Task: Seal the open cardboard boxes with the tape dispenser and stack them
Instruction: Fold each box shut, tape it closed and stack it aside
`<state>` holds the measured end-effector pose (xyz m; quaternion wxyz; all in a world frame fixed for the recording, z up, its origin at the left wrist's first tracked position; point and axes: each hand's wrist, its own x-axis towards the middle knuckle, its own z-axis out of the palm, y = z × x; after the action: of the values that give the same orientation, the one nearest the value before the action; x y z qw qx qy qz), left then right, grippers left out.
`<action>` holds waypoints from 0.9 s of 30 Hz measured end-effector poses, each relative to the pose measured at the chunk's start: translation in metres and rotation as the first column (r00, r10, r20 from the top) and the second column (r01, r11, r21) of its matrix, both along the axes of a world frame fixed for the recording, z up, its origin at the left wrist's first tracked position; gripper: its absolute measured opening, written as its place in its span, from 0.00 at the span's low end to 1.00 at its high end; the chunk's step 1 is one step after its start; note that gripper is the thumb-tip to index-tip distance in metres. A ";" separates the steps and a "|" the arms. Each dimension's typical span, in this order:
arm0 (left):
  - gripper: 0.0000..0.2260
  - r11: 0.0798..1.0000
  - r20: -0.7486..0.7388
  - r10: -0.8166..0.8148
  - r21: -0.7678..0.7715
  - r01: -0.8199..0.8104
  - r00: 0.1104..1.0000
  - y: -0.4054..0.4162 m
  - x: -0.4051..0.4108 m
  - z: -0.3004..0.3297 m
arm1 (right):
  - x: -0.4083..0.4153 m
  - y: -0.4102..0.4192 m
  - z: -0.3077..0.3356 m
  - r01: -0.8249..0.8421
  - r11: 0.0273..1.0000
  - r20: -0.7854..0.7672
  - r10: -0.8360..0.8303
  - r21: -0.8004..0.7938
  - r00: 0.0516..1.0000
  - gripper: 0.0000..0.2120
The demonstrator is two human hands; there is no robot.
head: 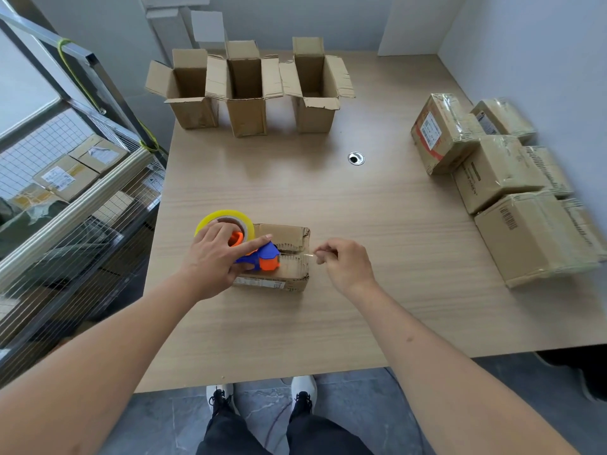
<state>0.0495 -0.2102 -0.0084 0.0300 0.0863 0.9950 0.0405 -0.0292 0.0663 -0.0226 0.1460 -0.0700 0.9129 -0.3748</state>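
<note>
A small cardboard box (289,239) lies near the table's front with its flaps folded shut. On top of it sits a blue and orange tape dispenser (262,256) carrying a yellow-edged roll of clear tape (226,216). My left hand (216,257) grips the dispenser, index finger stretched along its top. My right hand (345,261) is just past the box's right end and pinches the free end of the clear tape (312,254) pulled out from the dispenser. Three open boxes stand upright at the far side: left (193,93), middle (246,93), right (315,90).
Several taped boxes (505,178) are grouped along the table's right edge by the wall. A cable hole (356,158) sits mid-table. A wire-mesh cart (75,192) with parcels stands left of the table. My feet show below the front edge.
</note>
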 end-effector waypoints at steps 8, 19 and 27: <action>0.30 1.000 0.082 0.021 -0.010 -0.020 0.996 0.003 -0.007 0.002 | -0.015 0.014 -0.008 0.131 0.991 0.174 -0.124 -0.029 0.977 0.09; 0.31 1.000 0.017 0.023 -0.018 -0.023 1.000 0.007 -0.002 0.002 | -0.023 -0.005 -0.050 0.198 0.973 0.319 -0.152 -0.119 0.936 0.07; 0.28 1.000 -0.026 0.011 -0.009 -0.011 1.000 0.007 -0.001 -0.001 | -0.003 -0.030 -0.068 0.325 0.944 0.189 -0.311 -0.049 0.931 0.12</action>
<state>0.0482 -0.2028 -0.0099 0.0174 0.0813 0.9959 0.0350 -0.0320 0.0361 -0.0903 0.1618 0.1068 0.8796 -0.4344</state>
